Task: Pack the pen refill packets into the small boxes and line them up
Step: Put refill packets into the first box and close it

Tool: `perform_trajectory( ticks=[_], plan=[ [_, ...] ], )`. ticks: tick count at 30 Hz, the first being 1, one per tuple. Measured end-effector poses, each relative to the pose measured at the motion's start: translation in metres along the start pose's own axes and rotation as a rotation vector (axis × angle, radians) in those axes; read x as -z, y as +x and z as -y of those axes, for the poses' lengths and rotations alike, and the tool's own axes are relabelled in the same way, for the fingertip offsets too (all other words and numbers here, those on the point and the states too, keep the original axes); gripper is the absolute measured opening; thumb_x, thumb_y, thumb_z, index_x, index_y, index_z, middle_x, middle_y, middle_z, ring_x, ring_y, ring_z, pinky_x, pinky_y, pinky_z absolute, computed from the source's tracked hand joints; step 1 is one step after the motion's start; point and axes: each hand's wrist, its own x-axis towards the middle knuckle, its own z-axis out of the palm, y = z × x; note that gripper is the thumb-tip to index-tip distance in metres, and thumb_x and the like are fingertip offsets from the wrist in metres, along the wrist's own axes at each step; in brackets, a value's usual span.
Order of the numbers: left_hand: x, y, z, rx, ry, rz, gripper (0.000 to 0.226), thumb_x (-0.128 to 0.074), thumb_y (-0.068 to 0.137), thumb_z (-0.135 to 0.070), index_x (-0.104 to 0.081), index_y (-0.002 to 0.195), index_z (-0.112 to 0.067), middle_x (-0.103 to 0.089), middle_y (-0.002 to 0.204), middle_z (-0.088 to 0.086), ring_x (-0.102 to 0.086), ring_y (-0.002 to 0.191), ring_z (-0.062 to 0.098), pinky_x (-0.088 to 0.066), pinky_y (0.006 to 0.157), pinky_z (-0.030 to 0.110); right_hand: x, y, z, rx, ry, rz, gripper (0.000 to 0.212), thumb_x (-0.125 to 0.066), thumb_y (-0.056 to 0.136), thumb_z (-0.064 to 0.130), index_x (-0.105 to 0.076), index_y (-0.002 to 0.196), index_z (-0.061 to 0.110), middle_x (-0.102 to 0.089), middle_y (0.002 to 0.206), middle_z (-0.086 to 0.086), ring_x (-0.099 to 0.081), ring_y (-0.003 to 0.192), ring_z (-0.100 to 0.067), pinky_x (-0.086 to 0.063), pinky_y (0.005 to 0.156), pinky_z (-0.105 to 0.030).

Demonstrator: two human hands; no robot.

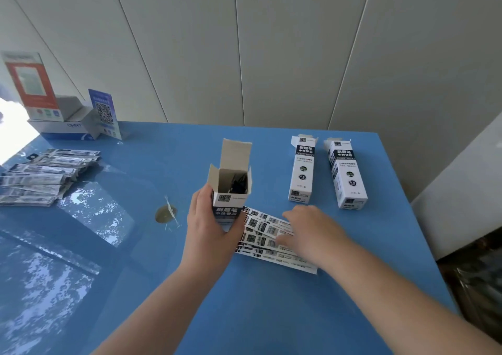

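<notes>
My left hand (pixel 209 220) holds the open box (pixel 231 189) upright on the blue tabletop (pixel 163 286). My fingers and thumb are wrapped around its lower part. The top flaps stand open, and I can see something dark inside it.

My right hand (pixel 307 228) lies flat on a small pile of refill packets (pixel 264 235) just to the right of the box. Its fingers are straight and press on the packets. My hand and arm hide the right end of that pile.

Farther away on the right, two more boxes (pixel 301 169) lie flat side by side, near each other but not touching.

Far off on the left lies a bigger pile of packets (pixel 40 178). Behind it, by the wall, stand a white and blue carton (pixel 68 129), a card with a square code (pixel 104 112) and a red and white card (pixel 30 82).

A little round brown spot (pixel 164 213) sits on the tabletop just left of my left hand. Bright light shines off the near left side.
</notes>
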Motion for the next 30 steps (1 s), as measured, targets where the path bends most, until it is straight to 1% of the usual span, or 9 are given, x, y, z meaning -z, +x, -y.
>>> perform_trajectory(
  ticks=[2, 9, 12, 15, 18, 23, 26, 28, 30],
  plan=[
    [-0.001, -0.002, 0.001, 0.000, 0.002, 0.005, 0.063, -0.078, 0.080, -0.014, -0.040, 0.107, -0.058, -0.044, 0.109, -0.035, -0.050, 0.107, 0.003, -0.039, 0.081, 0.016, -0.010, 0.001, 0.000, 0.017, -0.006, -0.039, 0.034, -0.061, 0.094, 0.051, -0.065, 0.101, 0.019, -0.052, 0.102, 0.004, -0.051, 0.109, -0.024, -0.040, 0.074, -0.035],
    [0.001, -0.006, 0.004, 0.001, 0.003, 0.003, 0.067, -0.079, 0.081, -0.014, -0.039, 0.100, -0.065, -0.045, 0.104, -0.034, -0.053, 0.100, 0.002, -0.040, 0.075, 0.019, -0.015, 0.001, 0.001, 0.018, 0.120, -0.118, 0.019, -0.062, 0.093, 0.040, -0.073, 0.093, 0.025, -0.058, 0.091, 0.008, -0.056, 0.096, -0.020, -0.043, 0.072, -0.033],
    [0.001, -0.008, 0.006, 0.012, -0.012, 0.005, 0.063, -0.079, 0.081, -0.016, -0.040, 0.097, -0.063, -0.047, 0.101, -0.033, -0.055, 0.096, 0.004, -0.042, 0.074, 0.022, -0.007, 0.003, -0.002, -0.073, 0.242, -0.068, 0.022, -0.063, 0.090, 0.041, -0.069, 0.080, 0.022, -0.065, 0.079, 0.008, -0.061, 0.080, -0.016, -0.049, 0.066, -0.033],
    [0.002, -0.008, 0.007, 0.034, -0.017, 0.004, 0.065, -0.080, 0.081, -0.015, -0.041, 0.096, -0.064, -0.047, 0.100, -0.032, -0.056, 0.094, 0.005, -0.044, 0.073, 0.023, 0.001, 0.004, -0.005, -0.132, 0.324, -0.034, 0.037, -0.058, 0.095, 0.041, -0.054, 0.068, 0.016, -0.058, 0.064, 0.005, -0.054, 0.063, -0.017, -0.040, 0.057, -0.031],
    [0.001, -0.007, 0.007, 0.044, -0.022, -0.001, 0.064, -0.079, 0.081, -0.014, -0.041, 0.095, -0.063, -0.047, 0.100, -0.032, -0.056, 0.092, 0.004, -0.044, 0.072, 0.024, 0.011, 0.000, -0.007, -0.153, 0.443, -0.024, 0.037, -0.062, 0.095, 0.042, -0.062, 0.074, 0.011, -0.057, 0.065, 0.001, -0.050, 0.061, -0.016, -0.038, 0.058, -0.030],
    [-0.001, -0.007, 0.004, 0.008, -0.002, 0.005, 0.068, -0.078, 0.082, -0.011, -0.040, 0.100, -0.064, -0.043, 0.105, -0.036, -0.051, 0.101, -0.004, -0.041, 0.073, 0.018, 0.033, -0.014, -0.005, -0.196, 0.959, -0.012, 0.016, -0.075, 0.089, 0.036, -0.077, 0.076, 0.027, -0.076, 0.074, 0.011, -0.068, 0.076, -0.008, -0.045, 0.062, -0.027],
    [-0.001, -0.007, 0.006, -0.007, 0.004, 0.021, 0.068, -0.078, 0.082, -0.011, -0.040, 0.107, -0.061, -0.042, 0.110, -0.036, -0.050, 0.108, 0.001, -0.040, 0.078, 0.016, 0.045, -0.022, -0.002, -0.122, 1.132, 0.007, 0.014, -0.076, 0.090, 0.027, -0.077, 0.076, 0.027, -0.072, 0.067, 0.016, -0.063, 0.059, 0.002, -0.044, 0.056, -0.013],
    [-0.002, -0.007, 0.008, -0.013, 0.010, 0.036, 0.058, -0.077, 0.082, -0.010, -0.045, 0.116, -0.045, -0.042, 0.111, -0.035, -0.051, 0.109, 0.008, -0.040, 0.081, 0.018, 0.053, -0.028, 0.002, -0.103, 1.176, -0.019, 0.010, -0.078, 0.087, 0.024, -0.078, 0.078, 0.024, -0.067, 0.067, 0.007, -0.055, 0.058, -0.007, -0.044, 0.054, -0.018],
    [-0.002, -0.007, 0.010, -0.026, 0.010, 0.048, 0.056, -0.077, 0.082, -0.010, -0.046, 0.120, -0.036, -0.042, 0.111, -0.035, -0.052, 0.108, 0.014, -0.043, 0.083, 0.024, 0.061, -0.035, 0.007, -0.072, 1.244, -0.024, 0.010, -0.078, 0.087, 0.023, -0.078, 0.089, 0.014, -0.070, 0.077, -0.005, -0.057, 0.062, -0.011, -0.048, 0.054, -0.022]
  ],
)
